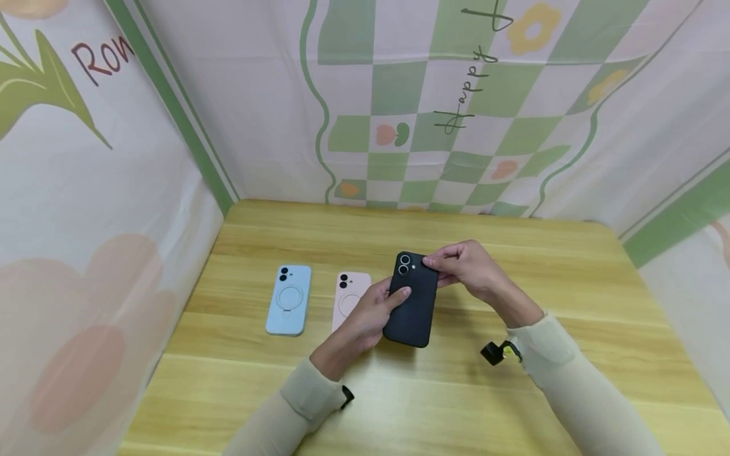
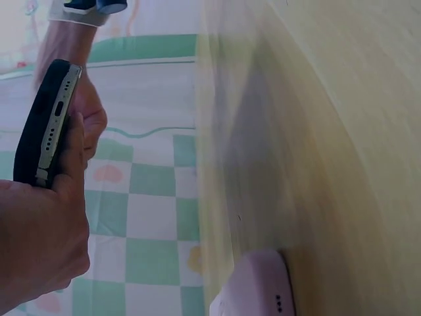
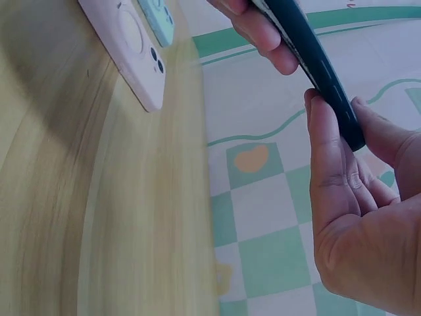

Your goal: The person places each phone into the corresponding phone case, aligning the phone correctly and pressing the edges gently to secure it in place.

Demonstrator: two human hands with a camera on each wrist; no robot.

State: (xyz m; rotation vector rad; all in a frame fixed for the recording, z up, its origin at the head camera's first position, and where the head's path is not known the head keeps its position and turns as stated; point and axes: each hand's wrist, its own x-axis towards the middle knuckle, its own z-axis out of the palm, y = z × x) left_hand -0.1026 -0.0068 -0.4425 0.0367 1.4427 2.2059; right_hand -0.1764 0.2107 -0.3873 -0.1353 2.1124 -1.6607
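A phone in a black case [image 1: 413, 310] is held up off the table, its camera side facing the head camera. My left hand [image 1: 367, 313] grips its left edge, thumb lying across the back and fingers beneath. At the upper right corner my right hand [image 1: 470, 269] pinches the case between thumb and fingers. In the left wrist view the bottom end of the phone [image 2: 56, 122] shows its port and speaker holes. From the right wrist, the right fingers [image 3: 327, 155] touch the side opposite the thumb. Part of the screen side is hidden.
A pink phone [image 1: 350, 294] lies on the wooden table [image 1: 433, 405], partly covered by the left hand in the head view. Left of it lies a light blue phone [image 1: 289, 301] with a ring on its back. Patterned fabric walls [image 1: 274, 114] stand behind and beside the table.
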